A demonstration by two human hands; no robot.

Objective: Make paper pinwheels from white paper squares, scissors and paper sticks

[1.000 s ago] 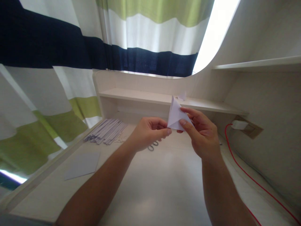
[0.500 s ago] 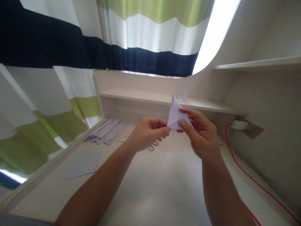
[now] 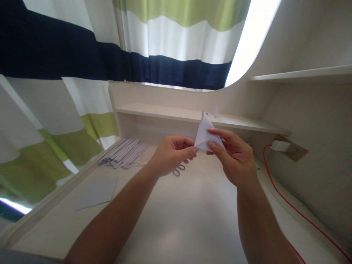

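A white folded paper (image 3: 204,132), roughly triangular with its point upward, is held in the air above the desk. My right hand (image 3: 237,156) grips its right side, thumb on the near face and index finger along the upper edge. With thumb and fingertips, my left hand (image 3: 176,154) pinches the paper's lower left corner. Below and behind the left fingers lie scissors (image 3: 178,171); only their dark handle loops show.
Several folded paper strips (image 3: 125,153) lie at the desk's back left, beside small pale bits (image 3: 141,160). A flat paper sheet (image 3: 97,192) rests nearer. Another folded paper piece (image 3: 213,111) stands on the shelf (image 3: 165,114). A red cable (image 3: 291,203) runs down the right from a white plug (image 3: 280,146).
Both hands and the folded paper have shifted very slightly left. The grip on the paper stays much the same; nothing else has moved.
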